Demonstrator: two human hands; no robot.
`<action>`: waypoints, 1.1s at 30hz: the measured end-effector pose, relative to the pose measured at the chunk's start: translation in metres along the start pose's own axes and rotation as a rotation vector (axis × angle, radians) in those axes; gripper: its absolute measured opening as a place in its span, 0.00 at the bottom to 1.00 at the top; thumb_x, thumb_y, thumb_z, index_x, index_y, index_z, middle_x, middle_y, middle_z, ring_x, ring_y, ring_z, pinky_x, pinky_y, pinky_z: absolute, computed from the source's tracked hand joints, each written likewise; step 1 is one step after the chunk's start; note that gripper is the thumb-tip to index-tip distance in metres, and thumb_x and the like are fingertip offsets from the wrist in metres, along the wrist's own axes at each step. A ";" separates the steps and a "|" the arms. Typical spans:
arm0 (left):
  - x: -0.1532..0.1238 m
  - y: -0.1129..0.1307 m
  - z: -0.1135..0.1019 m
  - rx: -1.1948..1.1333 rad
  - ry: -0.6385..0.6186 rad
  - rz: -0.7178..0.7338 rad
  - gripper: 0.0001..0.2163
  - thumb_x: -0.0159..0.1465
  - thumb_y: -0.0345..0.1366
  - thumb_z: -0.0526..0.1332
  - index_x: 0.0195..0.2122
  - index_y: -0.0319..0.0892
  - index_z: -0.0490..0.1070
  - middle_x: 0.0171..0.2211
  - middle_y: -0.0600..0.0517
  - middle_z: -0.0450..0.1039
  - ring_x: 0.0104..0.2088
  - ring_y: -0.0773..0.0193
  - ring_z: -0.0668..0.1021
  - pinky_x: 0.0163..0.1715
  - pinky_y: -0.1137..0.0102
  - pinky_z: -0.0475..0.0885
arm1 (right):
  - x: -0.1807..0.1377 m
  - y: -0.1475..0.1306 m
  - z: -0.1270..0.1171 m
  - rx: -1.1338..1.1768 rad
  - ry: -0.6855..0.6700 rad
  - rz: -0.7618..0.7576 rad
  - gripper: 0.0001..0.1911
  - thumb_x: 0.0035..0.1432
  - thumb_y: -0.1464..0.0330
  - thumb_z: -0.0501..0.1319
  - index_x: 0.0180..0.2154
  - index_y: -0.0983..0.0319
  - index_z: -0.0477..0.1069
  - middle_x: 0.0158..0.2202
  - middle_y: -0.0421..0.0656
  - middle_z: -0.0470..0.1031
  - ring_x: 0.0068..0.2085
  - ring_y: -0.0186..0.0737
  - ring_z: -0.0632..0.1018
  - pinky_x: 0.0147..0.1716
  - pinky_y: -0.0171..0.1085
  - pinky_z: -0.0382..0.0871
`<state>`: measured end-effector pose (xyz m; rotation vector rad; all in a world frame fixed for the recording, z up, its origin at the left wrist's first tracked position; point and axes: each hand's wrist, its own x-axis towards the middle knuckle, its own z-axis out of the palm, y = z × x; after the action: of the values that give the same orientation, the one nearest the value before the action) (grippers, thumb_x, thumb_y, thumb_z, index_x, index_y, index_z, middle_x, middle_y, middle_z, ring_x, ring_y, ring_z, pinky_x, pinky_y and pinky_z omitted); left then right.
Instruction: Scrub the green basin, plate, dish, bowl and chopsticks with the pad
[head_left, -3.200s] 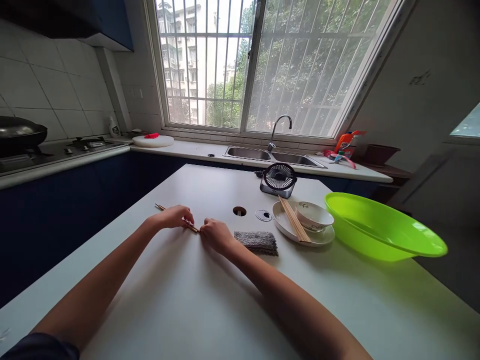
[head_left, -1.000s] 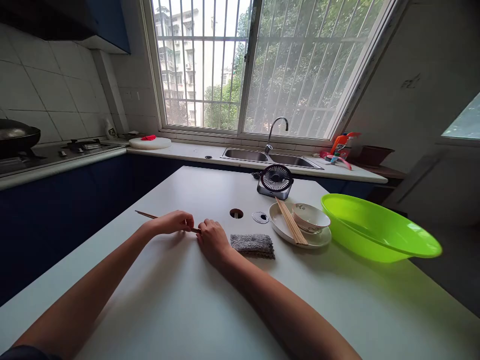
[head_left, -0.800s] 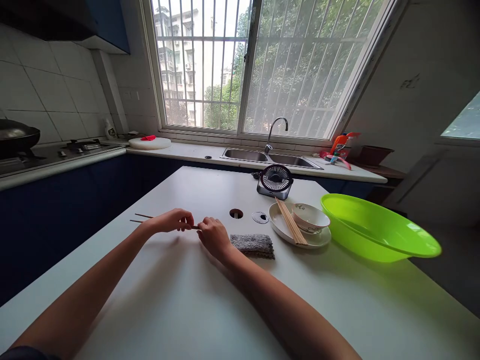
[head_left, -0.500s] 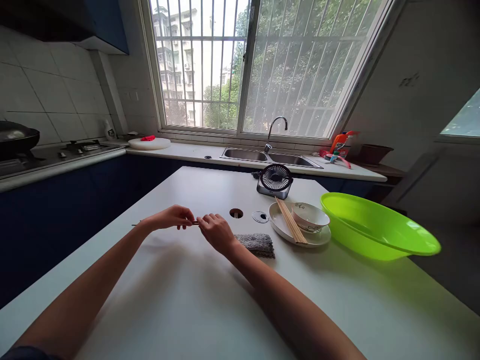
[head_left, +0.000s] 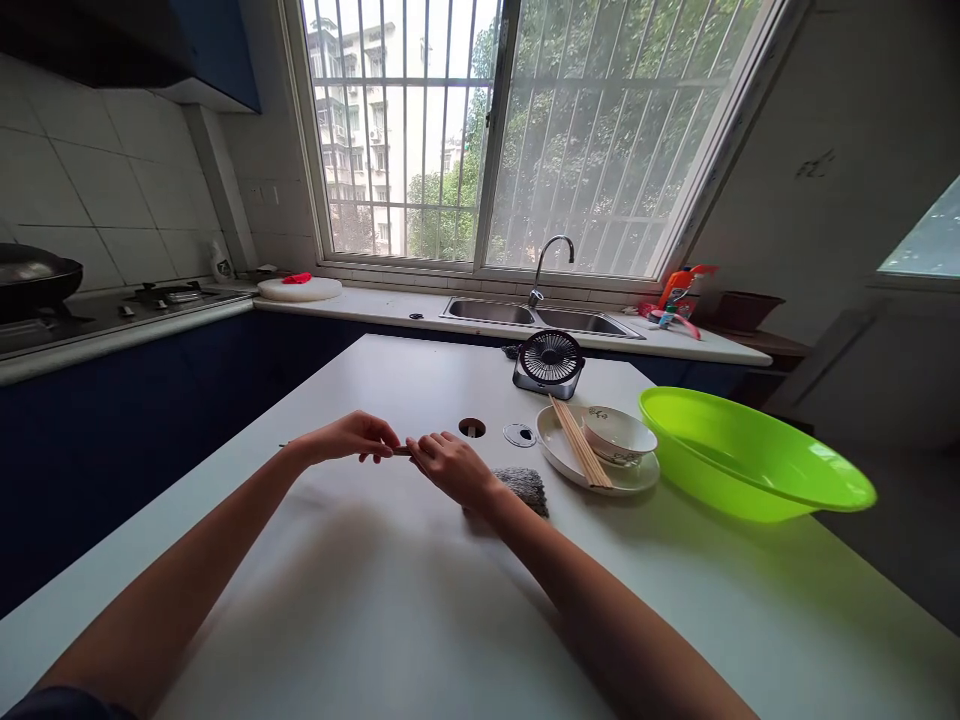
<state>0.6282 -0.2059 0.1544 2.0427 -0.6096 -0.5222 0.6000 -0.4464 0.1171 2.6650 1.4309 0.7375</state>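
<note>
Thin brown chopsticks (head_left: 402,451) stretch between my two hands above the white table (head_left: 337,590). My left hand (head_left: 352,437) is closed around them, and a narrow tip shows past its wrist on the left. On the other end my right hand (head_left: 452,466) has its fingers wrapped and pressed together; how many sticks they hold is hidden. Behind the right wrist lies a grey fluffy cloth (head_left: 526,487), partly covered by it. Farther right, a white oval plate (head_left: 550,440) carries a bundle of light wooden chopsticks (head_left: 579,440) and a patterned bowl (head_left: 619,432).
A green basin (head_left: 757,465) stands at the table's right side. Near the far edge sits a small black fan (head_left: 550,362). A round hole (head_left: 472,428) and a loose round cover (head_left: 519,435) are mid-table. The sink (head_left: 491,311) is beyond, under the window.
My right hand has shifted slightly right along the chopsticks, widening the gap between the hands. The tip on the left now sticks out less. The cloth is more covered by my right wrist.
</note>
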 end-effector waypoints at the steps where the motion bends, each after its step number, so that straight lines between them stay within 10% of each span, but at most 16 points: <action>1: 0.000 0.001 0.001 0.022 0.003 0.001 0.16 0.57 0.46 0.68 0.42 0.41 0.78 0.33 0.49 0.78 0.31 0.64 0.75 0.27 0.72 0.69 | -0.002 0.001 -0.002 0.005 -0.007 0.010 0.15 0.70 0.77 0.48 0.53 0.66 0.67 0.39 0.49 0.74 0.40 0.43 0.75 0.39 0.41 0.68; 33: 0.012 0.013 0.047 0.577 0.235 0.402 0.15 0.71 0.41 0.54 0.55 0.47 0.73 0.41 0.47 0.74 0.35 0.64 0.77 0.38 0.70 0.71 | -0.064 0.032 -0.011 0.059 0.141 0.095 0.16 0.72 0.68 0.48 0.55 0.61 0.69 0.42 0.49 0.75 0.41 0.40 0.76 0.40 0.39 0.71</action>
<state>0.6076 -0.2496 0.1404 2.3718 -1.0847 0.1542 0.5910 -0.5178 0.1099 2.7932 1.3839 0.9225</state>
